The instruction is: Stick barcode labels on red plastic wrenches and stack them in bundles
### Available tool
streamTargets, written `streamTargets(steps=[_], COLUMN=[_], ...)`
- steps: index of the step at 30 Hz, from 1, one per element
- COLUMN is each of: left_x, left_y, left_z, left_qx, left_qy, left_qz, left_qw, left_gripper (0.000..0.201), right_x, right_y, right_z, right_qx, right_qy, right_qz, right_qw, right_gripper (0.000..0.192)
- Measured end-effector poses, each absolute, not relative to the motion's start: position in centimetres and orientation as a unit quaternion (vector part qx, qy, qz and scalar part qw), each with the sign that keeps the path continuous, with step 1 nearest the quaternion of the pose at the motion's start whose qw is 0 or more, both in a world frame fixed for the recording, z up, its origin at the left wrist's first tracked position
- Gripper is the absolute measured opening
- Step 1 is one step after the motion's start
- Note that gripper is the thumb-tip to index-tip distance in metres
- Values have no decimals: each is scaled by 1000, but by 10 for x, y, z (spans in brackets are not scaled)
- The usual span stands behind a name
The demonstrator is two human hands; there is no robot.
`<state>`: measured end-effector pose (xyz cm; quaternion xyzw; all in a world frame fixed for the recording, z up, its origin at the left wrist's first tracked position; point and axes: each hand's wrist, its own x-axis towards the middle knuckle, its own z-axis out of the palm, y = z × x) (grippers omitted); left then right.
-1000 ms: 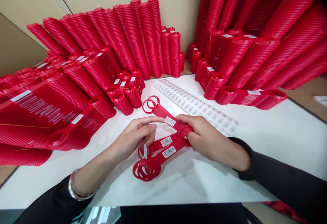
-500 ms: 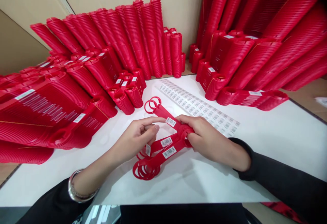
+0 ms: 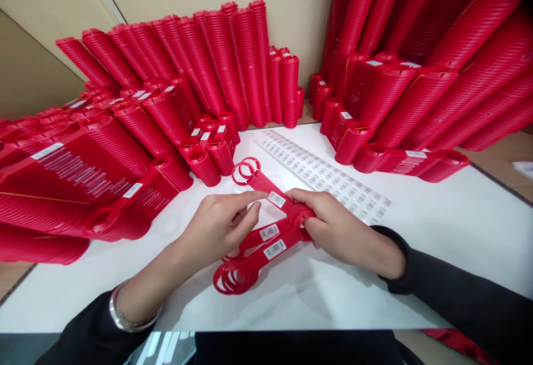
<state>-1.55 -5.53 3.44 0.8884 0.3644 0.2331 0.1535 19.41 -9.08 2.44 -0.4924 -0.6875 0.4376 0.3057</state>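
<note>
My right hand [image 3: 339, 226] is closed around one end of a fanned bunch of red plastic strips with ring ends [image 3: 254, 264], above the white table. Barcode stickers show on several of them. The uppermost strip [image 3: 262, 183] points away to the upper left, and its white barcode sticker [image 3: 276, 199] lies under the tip of my left index finger. My left hand [image 3: 220, 220] has that finger stretched out and the thumb apart, with the other fingers curled. Nothing visible is held in it. The gripped ring ends are partly hidden by my right fingers.
A long sheet of barcode stickers [image 3: 328, 173] lies on the white table [image 3: 287, 304] behind my hands. Bundled stacks of the same red strips [image 3: 120, 170] line the left and back. More stacks [image 3: 416, 104] lean at the right, some tied with bands.
A small sticker that hung beneath my left hand is out of sight now. My left index finger stays at the upper strip's sticker, and the left hand has shifted slightly left.
</note>
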Motion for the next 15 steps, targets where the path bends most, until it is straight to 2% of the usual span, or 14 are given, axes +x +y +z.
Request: streamTargets(steps=[9,15], left_x=[-21,-18], left_y=[-52,-54], left_z=[42,45], left_qx=[861,805], left_qy=[385,407], left_qz=[250,245], left_qw=[219,357], left_gripper=[27,28], right_x=[195,195], right_y=[-91,-90], right_z=[25,26], right_qx=[-496,-499], right_qy=[-688,-691], right_qz=[436,431], right_qw=[301,298], right_gripper=[32,34])
